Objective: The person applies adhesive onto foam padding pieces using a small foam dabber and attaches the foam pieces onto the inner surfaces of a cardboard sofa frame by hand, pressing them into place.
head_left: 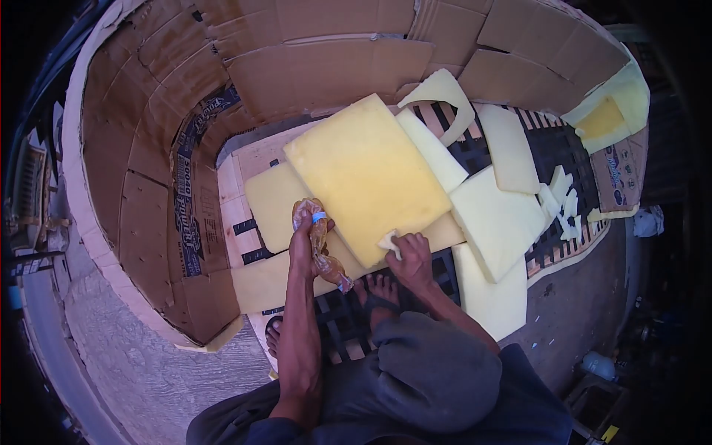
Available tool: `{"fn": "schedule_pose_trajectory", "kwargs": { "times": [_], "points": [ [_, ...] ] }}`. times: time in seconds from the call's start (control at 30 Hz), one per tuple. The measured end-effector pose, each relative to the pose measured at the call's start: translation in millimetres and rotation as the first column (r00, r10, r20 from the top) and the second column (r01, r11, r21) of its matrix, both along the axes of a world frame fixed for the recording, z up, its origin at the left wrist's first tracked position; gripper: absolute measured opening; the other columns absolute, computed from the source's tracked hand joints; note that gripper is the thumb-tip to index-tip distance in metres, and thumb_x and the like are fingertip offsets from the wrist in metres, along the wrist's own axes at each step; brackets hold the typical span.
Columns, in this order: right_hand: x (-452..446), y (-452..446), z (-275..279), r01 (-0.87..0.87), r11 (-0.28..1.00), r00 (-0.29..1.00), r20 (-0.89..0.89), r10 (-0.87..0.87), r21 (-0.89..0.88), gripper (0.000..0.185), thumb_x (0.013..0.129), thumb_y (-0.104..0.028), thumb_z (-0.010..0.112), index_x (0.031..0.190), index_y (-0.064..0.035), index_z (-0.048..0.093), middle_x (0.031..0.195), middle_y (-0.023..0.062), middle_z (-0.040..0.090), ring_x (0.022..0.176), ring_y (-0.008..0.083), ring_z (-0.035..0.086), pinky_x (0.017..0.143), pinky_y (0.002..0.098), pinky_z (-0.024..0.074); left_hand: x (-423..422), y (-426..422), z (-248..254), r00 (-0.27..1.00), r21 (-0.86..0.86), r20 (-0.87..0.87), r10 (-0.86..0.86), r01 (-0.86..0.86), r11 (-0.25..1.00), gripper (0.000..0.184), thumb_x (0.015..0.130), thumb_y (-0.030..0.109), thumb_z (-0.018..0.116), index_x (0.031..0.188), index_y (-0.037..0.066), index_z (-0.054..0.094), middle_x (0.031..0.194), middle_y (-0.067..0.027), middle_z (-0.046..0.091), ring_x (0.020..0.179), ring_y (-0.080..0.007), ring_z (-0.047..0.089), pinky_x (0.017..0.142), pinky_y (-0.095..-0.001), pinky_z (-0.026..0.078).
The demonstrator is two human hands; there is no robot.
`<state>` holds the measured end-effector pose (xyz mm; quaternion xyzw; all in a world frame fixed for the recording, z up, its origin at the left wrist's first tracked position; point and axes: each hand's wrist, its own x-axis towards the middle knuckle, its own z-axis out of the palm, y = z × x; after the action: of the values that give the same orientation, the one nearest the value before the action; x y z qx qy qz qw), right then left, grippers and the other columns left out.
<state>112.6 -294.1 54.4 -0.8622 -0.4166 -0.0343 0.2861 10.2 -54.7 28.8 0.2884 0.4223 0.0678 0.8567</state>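
My left hand (302,241) is closed round a clear plastic bag (319,243) of amber-brown stuff, with a blue band near its top; the bag hangs beside the left edge of a large yellow foam slab (367,178). At the slab's near right corner, my right hand (410,258) pinches a small pale foam piece (389,242). Under the large slab lie other foam sheets, one at the left (273,208) and one along the near side (271,285).
A curved cardboard-lined backrest (326,78) surrounds the far and left sides. Pale foam sheets (493,222) and torn scraps (567,211) lie at the right on black webbing (575,159). My feet (382,291) stand on webbing near the front.
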Motion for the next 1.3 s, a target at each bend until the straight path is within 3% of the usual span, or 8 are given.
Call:
{"fn": "schedule_pose_trajectory", "kwargs": {
  "times": [0.17, 0.3, 0.43, 0.57, 0.7, 0.83, 1.07, 1.3],
  "points": [
    [-56, 8, 15, -0.451, 0.879, 0.858, -0.198, 0.475, 0.156, 0.032, 0.071, -0.014, 0.074, 0.100, -0.0022, 0.070, 0.093, 0.0136, 0.064, 0.092, 0.0330, 0.061, 0.083, 0.0442, 0.0473, -2, 9, 14, 0.999, 0.064, -0.031, 0.032, -0.030, 0.997, 0.051, 0.103, 0.056, 0.049, 0.128, 0.012, 0.059, 0.094, -0.0117, 0.070, 0.066, -0.0138, 0.061, 0.052, -0.0272, 0.043],
    [-36, 6, 15, -0.011, 0.996, 0.848, -0.526, 0.055, 0.087, 0.032, 0.082, -0.021, 0.073, 0.107, -0.0015, 0.072, 0.091, 0.0130, 0.069, 0.079, 0.0231, 0.067, 0.069, 0.0341, 0.0518, -2, 22, 27, 0.931, 0.155, 0.052, 0.361, -0.364, 0.918, 0.050, 0.099, 0.062, 0.052, 0.108, 0.013, 0.061, 0.077, -0.0012, 0.057, 0.057, -0.0122, 0.052, 0.050, -0.0286, 0.040],
    [-19, 40, 41, 0.221, 0.966, 0.114, -0.980, -0.164, -0.136, 0.033, 0.093, -0.027, 0.065, 0.108, 0.0025, 0.072, 0.081, 0.0068, 0.070, 0.060, 0.0126, 0.062, 0.052, 0.0281, 0.0473, -4, 33, 44, 0.903, 0.192, -0.013, 0.430, -0.420, 0.887, 0.046, 0.100, 0.057, 0.052, 0.104, 0.012, 0.062, 0.075, 0.0005, 0.053, 0.057, -0.0132, 0.051, 0.051, -0.0286, 0.040],
    [-30, 67, 45, 0.283, 0.956, -0.042, -0.997, -0.067, -0.076, 0.028, 0.092, -0.025, 0.065, 0.100, 0.0011, 0.073, 0.079, 0.0046, 0.067, 0.059, 0.0108, 0.056, 0.047, 0.0263, 0.0424, 9, 31, 41, 0.834, 0.540, 0.004, 0.552, -0.467, 0.700, 0.049, 0.099, 0.056, 0.056, 0.104, 0.008, 0.064, 0.076, -0.0028, 0.058, 0.061, -0.0139, 0.056, 0.053, -0.0306, 0.044],
    [-3, 72, 28, 0.232, 0.962, 0.144, -0.983, 0.114, 0.146, 0.025, 0.087, -0.021, 0.066, 0.098, 0.0004, 0.074, 0.076, 0.0069, 0.066, 0.066, 0.0155, 0.056, 0.064, 0.0288, 0.0488, 0, 39, 64, 0.823, 0.788, -0.122, 0.554, -0.259, 0.559, 0.045, 0.099, 0.049, 0.062, 0.112, 0.006, 0.066, 0.090, -0.0063, 0.067, 0.077, -0.0164, 0.066, 0.065, -0.0343, 0.052],
    [55, 129, 55, -0.210, 0.977, 0.952, -0.220, 0.212, 0.034, 0.030, 0.081, -0.019, 0.071, 0.109, -0.0080, 0.076, 0.092, 0.0052, 0.065, 0.088, 0.0214, 0.055, 0.075, 0.0357, 0.0455, -6, 46, 32, 0.969, 0.319, -0.106, 0.222, -0.178, 0.931, 0.055, 0.102, 0.057, 0.047, 0.123, 0.008, 0.060, 0.097, -0.0137, 0.070, 0.057, -0.0126, 0.052, 0.053, -0.0273, 0.043],
    [53, 67, 27, -0.672, 0.679, 0.728, -0.097, 0.678, -0.297, 0.027, 0.072, -0.017, 0.074, 0.099, -0.0120, 0.076, 0.085, 0.0023, 0.061, 0.088, 0.0230, 0.054, 0.080, 0.0379, 0.0418, -1, 16, 9, 0.992, 0.003, 0.013, 0.126, -0.126, 0.992, 0.052, 0.103, 0.058, 0.046, 0.132, 0.016, 0.055, 0.109, -0.0104, 0.072, 0.055, -0.0110, 0.051, 0.046, -0.0269, 0.039],
    [24, -5, 58, -0.572, 0.805, 0.780, -0.408, 0.475, -0.158, 0.031, 0.078, -0.015, 0.072, 0.108, -0.0080, 0.075, 0.080, 0.0009, 0.064, 0.077, 0.0204, 0.055, 0.075, 0.0356, 0.0463, 1, 26, 11, 0.947, 0.187, -0.061, 0.315, -0.299, 0.936, 0.054, 0.100, 0.061, 0.050, 0.107, 0.010, 0.063, 0.079, -0.0042, 0.063, 0.056, -0.0136, 0.053, 0.049, -0.0287, 0.041]
  ]
}}
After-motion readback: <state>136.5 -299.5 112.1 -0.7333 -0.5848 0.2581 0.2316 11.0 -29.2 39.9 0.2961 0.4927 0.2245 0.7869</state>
